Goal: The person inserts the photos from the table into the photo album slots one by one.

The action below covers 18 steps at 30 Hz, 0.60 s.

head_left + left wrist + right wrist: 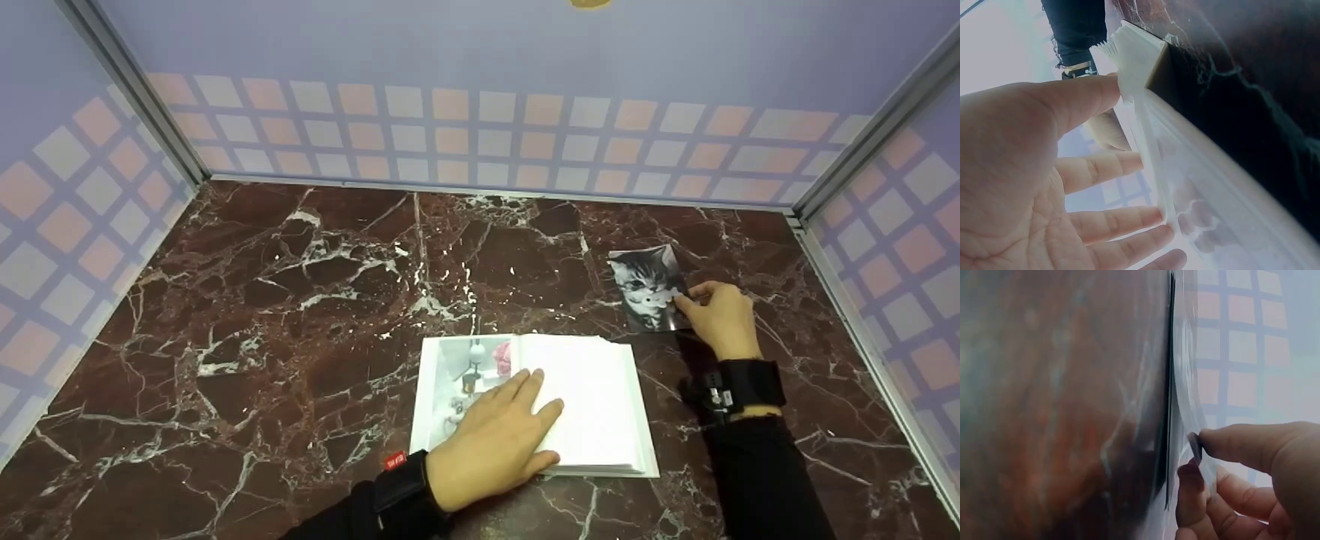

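Note:
A photo album (592,412) lies open on the marble-patterned surface. Its left page carries a picture with a pink flower, and its right page is blank white. My left hand (499,439) rests across the middle of the album with fingers spread and fairly straight; the left wrist view shows its fingertips against the pages (1148,126). To the right and farther back lies a black-and-white kitten photo (641,289). My right hand (724,319) pinches its right edge between thumb and fingers. In the right wrist view the pinched sheet (1183,382) bends up from a dark layer beneath.
A dark red marble-patterned tabletop (225,450) with white veins surrounds the album. Panels with a pink and white checked band stand at the back (495,142), the left (82,187) and the right (907,217).

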Tool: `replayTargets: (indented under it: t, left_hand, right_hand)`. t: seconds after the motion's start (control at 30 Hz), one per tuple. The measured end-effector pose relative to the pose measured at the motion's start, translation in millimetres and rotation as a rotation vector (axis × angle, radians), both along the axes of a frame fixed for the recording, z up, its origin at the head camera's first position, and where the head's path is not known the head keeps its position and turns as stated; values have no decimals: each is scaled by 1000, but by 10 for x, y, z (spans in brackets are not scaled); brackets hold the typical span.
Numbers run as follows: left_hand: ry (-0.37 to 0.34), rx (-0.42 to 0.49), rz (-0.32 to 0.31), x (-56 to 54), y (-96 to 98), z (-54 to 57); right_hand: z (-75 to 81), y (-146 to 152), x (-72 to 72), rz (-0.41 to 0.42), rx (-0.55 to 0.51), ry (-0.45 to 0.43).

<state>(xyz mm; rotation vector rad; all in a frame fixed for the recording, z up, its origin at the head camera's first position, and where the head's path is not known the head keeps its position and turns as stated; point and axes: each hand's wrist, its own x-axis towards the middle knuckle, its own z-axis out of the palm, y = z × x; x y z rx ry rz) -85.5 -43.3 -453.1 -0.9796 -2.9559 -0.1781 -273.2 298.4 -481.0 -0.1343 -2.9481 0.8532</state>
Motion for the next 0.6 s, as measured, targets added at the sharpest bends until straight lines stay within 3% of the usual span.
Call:
replayTargets:
  t: [0.6]
  left_hand:
    - [-12, 0, 7, -7, -1, -7]
  right_hand:
    - [172, 105, 47, 4, -25, -8]
